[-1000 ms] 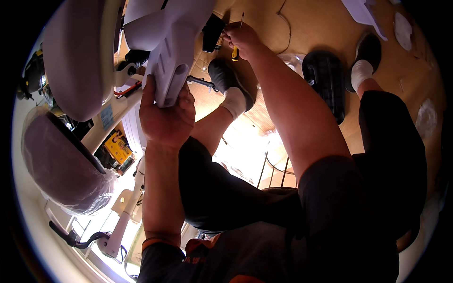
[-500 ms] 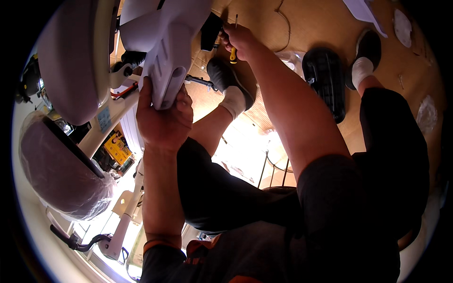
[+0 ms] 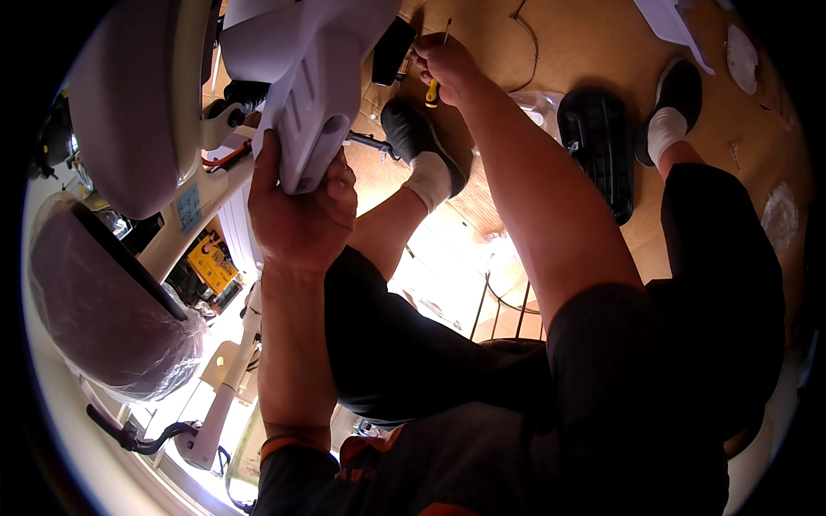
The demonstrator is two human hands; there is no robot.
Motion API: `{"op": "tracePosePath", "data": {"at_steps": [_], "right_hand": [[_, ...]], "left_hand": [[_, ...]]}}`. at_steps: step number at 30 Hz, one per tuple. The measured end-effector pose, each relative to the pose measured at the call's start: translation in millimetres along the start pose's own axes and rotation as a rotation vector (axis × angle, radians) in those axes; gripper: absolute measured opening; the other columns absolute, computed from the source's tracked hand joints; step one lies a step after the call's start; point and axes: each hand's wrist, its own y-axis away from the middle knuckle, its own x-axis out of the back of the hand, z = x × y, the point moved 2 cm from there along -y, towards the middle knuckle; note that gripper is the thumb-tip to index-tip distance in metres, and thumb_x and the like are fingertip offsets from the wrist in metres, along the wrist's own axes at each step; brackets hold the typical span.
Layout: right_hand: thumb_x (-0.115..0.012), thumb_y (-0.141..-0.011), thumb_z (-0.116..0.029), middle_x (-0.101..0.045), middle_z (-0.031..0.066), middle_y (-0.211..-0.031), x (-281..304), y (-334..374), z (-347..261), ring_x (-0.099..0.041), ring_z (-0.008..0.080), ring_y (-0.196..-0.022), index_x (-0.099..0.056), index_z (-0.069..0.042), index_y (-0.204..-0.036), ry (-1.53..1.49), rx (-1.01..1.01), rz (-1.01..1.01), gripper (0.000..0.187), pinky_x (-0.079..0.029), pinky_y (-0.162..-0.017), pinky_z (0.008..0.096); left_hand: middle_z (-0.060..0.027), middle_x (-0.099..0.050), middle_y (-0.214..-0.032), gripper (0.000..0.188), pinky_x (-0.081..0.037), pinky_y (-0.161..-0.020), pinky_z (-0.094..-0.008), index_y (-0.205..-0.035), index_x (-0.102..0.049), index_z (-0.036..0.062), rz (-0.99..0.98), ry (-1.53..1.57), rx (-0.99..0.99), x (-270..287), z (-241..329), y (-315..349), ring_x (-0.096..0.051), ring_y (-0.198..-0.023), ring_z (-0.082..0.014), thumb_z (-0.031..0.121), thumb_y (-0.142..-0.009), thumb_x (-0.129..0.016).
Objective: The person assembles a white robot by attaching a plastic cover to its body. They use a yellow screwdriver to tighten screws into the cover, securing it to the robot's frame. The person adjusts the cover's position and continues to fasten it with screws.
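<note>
My left hand (image 3: 303, 225) is wrapped round the lower end of a pale grey plastic cover (image 3: 320, 95), thumb on one side and fingers on the other. An oval opening shows in the cover near its end. Farther away, my right hand (image 3: 451, 67) is closed round a screwdriver (image 3: 432, 93); its yellow and black handle hangs below the fingers and a thin metal shaft sticks up above them. Just left of that hand is a flat black part (image 3: 393, 53). Whether the fingertips touch it, I cannot tell.
At left stand a large pale padded piece (image 3: 133, 112), a plastic-wrapped seat (image 3: 112, 301) and a white frame tube (image 3: 206, 206). A ribbed black tray-like part (image 3: 595, 146) lies on the brown floor between my feet. Clear plastic scraps (image 3: 780, 215) lie at far right.
My right hand and the screwdriver have shifted slightly to the right, away from the black part. The left hand keeps its hold on the cover. The whole view has moved a little.
</note>
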Motion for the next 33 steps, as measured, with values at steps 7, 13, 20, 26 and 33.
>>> {"op": "tracePosePath", "data": {"at_steps": [7, 13, 20, 26, 33], "right_hand": [[-0.064, -0.101, -0.017, -0.061, 0.0013, -0.077, -3.6, 14.8, -5.7, -0.050, 0.0092, -0.061, -0.062, -0.009, -0.093, -0.147, -0.008, 0.032, 0.011, -0.037, -0.053, 0.0262], [-0.061, -0.105, -0.027, -0.062, 0.0017, -0.077, 3.3, 1.9, 3.4, -0.045, 0.0102, -0.057, -0.061, -0.010, -0.097, -0.059, -0.111, -0.062, 0.019, -0.036, -0.052, 0.0269], [-0.057, -0.105, -0.025, -0.064, 0.0008, -0.078, 4.9, 4.2, -3.3, -0.055, 0.0090, -0.064, -0.061, -0.009, -0.094, 0.017, -0.065, -0.045, 0.020, -0.039, -0.056, 0.0277], [-0.060, -0.102, -0.015, -0.065, 0.0016, -0.079, 9.3, -8.9, 1.1, -0.056, 0.0093, -0.067, -0.064, -0.008, -0.096, 0.039, -0.051, -0.077, 0.010, -0.039, -0.056, 0.0270], [-0.062, -0.101, -0.014, -0.065, 0.0026, -0.080, 1.4, 2.3, -7.1, -0.057, 0.0109, -0.067, -0.066, -0.006, -0.096, 0.010, 0.051, 0.020, 0.011, -0.039, -0.056, 0.0272]], "left_hand": [[-0.0178, -0.071, -0.107, 0.055, -0.062, -0.074, -0.0347, -0.131, -0.062, 0.0039, -0.015, -0.019, -0.019, 2.6, 1.7, 0.8, -0.070, -0.088, -0.0278, 0.051, -0.107, -0.046], [-0.0171, -0.071, -0.108, 0.054, -0.062, -0.074, -0.0350, -0.130, -0.063, 0.0044, -0.016, -0.008, 0.011, 1.4, 1.3, -0.9, -0.070, -0.088, -0.0283, 0.050, -0.107, -0.046], [-0.0172, -0.072, -0.110, 0.053, -0.063, -0.074, -0.0359, -0.131, -0.063, 0.0049, -0.021, -0.011, -0.009, 3.3, 2.0, 0.0, -0.070, -0.089, -0.0293, 0.049, -0.106, -0.047], [-0.0167, -0.072, -0.111, 0.052, -0.063, -0.075, -0.0366, -0.131, -0.063, 0.0057, -0.037, 0.001, 0.003, 4.7, 2.4, -1.8, -0.072, -0.092, -0.0307, 0.049, -0.106, -0.047], [-0.0195, -0.069, -0.106, 0.059, -0.059, -0.075, -0.0332, -0.125, -0.065, -0.0017, -0.014, 0.001, 0.012, 3.4, 1.1, -2.1, -0.068, -0.091, -0.0265, 0.052, -0.105, -0.050]]}}
